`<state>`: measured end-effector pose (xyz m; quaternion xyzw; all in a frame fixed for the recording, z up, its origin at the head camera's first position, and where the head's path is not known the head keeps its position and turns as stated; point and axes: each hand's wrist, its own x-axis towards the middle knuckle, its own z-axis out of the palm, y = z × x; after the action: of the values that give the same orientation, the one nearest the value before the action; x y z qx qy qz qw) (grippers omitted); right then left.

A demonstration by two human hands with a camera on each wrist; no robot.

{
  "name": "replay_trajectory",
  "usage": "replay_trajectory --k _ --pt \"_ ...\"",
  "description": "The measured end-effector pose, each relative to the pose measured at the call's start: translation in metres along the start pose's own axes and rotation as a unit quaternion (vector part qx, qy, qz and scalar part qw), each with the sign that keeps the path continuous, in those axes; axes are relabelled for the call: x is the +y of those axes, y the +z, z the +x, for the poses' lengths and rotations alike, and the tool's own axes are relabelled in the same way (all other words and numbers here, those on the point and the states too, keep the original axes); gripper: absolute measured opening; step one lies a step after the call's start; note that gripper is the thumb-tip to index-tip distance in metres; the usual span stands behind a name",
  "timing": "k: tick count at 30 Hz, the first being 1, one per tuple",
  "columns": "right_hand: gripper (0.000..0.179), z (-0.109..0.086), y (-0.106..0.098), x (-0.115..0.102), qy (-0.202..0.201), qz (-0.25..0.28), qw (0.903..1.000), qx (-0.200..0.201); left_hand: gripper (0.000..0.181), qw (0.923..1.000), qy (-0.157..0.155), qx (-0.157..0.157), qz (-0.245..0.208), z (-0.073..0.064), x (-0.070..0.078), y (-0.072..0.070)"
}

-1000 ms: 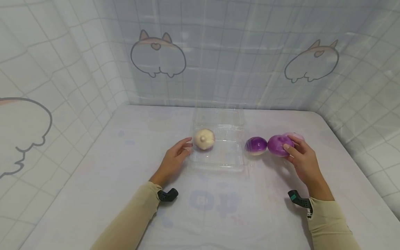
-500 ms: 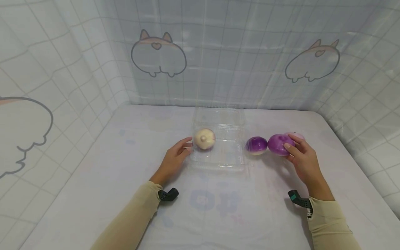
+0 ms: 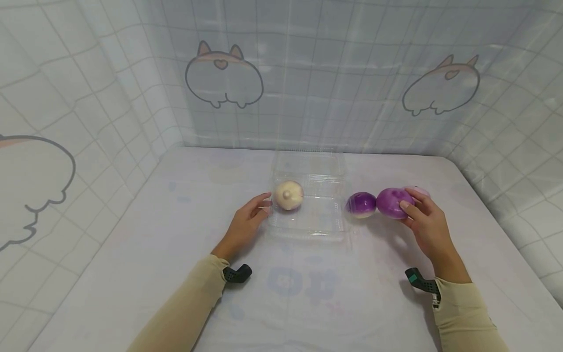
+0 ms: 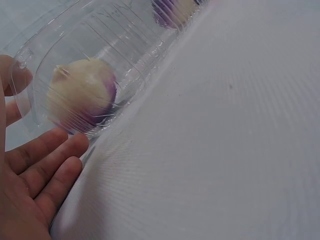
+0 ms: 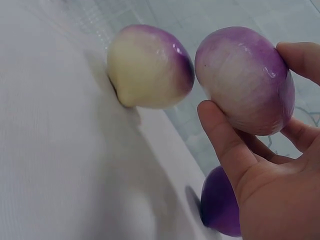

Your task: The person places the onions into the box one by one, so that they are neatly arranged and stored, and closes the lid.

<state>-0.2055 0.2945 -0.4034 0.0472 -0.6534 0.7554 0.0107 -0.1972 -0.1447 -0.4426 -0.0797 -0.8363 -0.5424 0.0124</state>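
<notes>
My left hand (image 3: 244, 220) is at the left end of a clear plastic clamshell box (image 3: 316, 215), its fingers nearly straight against the box wall. The box lies open with its lid toward the back. Inside, at the left, sits a cream turnip (image 3: 288, 195) with a purple side, seen through the plastic in the left wrist view. With thumb and fingers my right hand (image 3: 426, 227) grips a purple and white turnip (image 5: 240, 80). Close to its left is another turnip (image 3: 361, 204), beside the box. A further purple turnip (image 5: 220, 202) is partly hidden behind the right hand.
A white cloth with faint prints covers the table (image 3: 281, 303). Tile-patterned sheeting (image 3: 334, 88) with cartoon drawings encloses the back and both sides. Each wrist wears a dark camera mount (image 3: 237, 274).
My right hand and the turnip in it have barely shifted, the turnip rising very slightly in the view. The left hand and the box stay in place.
</notes>
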Motion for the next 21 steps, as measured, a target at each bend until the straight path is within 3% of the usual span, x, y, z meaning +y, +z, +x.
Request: replay_trajectory --k 11,21 --pt "0.044 0.001 0.009 -0.003 -0.017 0.024 0.9995 -0.009 0.044 1.0 -0.002 -0.002 -0.007 0.001 -0.001 0.001" --pt "0.042 0.008 0.019 -0.007 -0.027 0.012 0.9991 -0.029 0.045 1.0 -0.001 0.008 -0.005 0.0 0.001 0.003"
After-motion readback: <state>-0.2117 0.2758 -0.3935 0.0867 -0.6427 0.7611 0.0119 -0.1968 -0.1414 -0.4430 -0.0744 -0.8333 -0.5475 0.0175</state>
